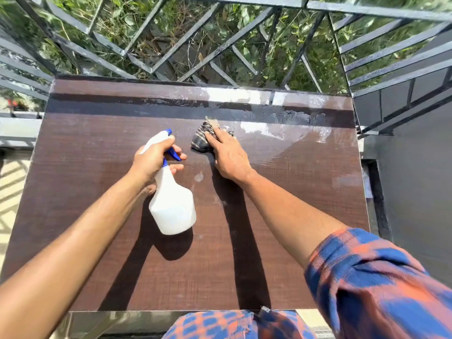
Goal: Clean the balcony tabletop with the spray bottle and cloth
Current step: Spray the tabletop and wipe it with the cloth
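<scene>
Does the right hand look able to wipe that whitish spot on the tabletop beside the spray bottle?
Probably yes. The right hand presses the cloth just beyond the whitish spot, with only bare tabletop between them; the spray bottle, gripped by the left hand, is off to one side.

Sunlit dark metal railing (367, 9) fronts green foliage (117, 15), grey wall (415, 179) at right.

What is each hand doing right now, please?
Left hand: closed around the spray bottle.
Right hand: open, pressing the cloth on the tabletop.
</scene>
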Tool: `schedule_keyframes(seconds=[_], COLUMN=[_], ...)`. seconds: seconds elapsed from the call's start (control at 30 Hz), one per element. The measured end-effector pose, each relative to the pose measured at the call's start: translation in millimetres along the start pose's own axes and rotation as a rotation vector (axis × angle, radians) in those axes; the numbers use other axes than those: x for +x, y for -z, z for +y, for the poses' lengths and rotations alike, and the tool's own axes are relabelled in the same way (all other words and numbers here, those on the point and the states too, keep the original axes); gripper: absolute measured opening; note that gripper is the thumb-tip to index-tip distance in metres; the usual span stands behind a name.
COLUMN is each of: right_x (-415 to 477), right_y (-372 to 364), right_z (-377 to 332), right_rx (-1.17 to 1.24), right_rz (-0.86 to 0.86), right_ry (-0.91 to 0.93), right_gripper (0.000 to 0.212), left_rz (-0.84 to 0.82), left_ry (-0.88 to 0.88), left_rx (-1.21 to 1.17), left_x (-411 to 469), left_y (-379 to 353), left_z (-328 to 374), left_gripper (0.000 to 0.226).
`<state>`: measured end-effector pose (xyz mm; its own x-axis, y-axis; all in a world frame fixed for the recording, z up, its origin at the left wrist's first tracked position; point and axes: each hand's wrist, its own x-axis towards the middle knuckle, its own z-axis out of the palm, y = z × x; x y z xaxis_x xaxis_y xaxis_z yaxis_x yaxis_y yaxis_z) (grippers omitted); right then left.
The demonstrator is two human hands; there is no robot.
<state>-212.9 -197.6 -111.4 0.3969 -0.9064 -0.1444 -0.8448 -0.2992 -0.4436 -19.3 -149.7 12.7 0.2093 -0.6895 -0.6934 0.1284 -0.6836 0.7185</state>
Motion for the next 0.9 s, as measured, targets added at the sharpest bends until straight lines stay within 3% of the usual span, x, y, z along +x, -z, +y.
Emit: schedule_keyframes(seconds=[0.13, 0.33, 0.5, 0.6, 0.73, 0.9], right_x=[-50, -136, -138, -105, -76, -115], right_y=[34, 85, 106, 110, 109, 98], right_z=[74, 193, 222, 215, 201, 219], right_rx=[0.034, -0.001, 0.005, 0.017, 0.038, 0.048], right_rz=[0.148, 0.257, 0.259, 0.262, 0.152, 0.161], right_ry=[-0.200, -0.596, -0.694, -0.646, -0.432, -0.289], right_gripper=[0.061, 0.068, 0.068, 0.068, 0.070, 0.061], left_rz=[-0.039, -0.115, -0.150, -0.132, -0.102, -0.118], left_ry=[-0.013, -0.024, -0.030, -0.029, -0.028, -0.028], left_rx=[0.001, -0.006, -0.022, -0.029, -0.014, -0.017], left_x=[2, 2, 0, -6, -16, -22], left_y=[-20, -67, -105, -128, -162, -211], left_z=[3, 7, 4, 2, -1, -3], left_gripper=[0.031, 0.031, 0.032, 0.031, 0.027, 0.022])
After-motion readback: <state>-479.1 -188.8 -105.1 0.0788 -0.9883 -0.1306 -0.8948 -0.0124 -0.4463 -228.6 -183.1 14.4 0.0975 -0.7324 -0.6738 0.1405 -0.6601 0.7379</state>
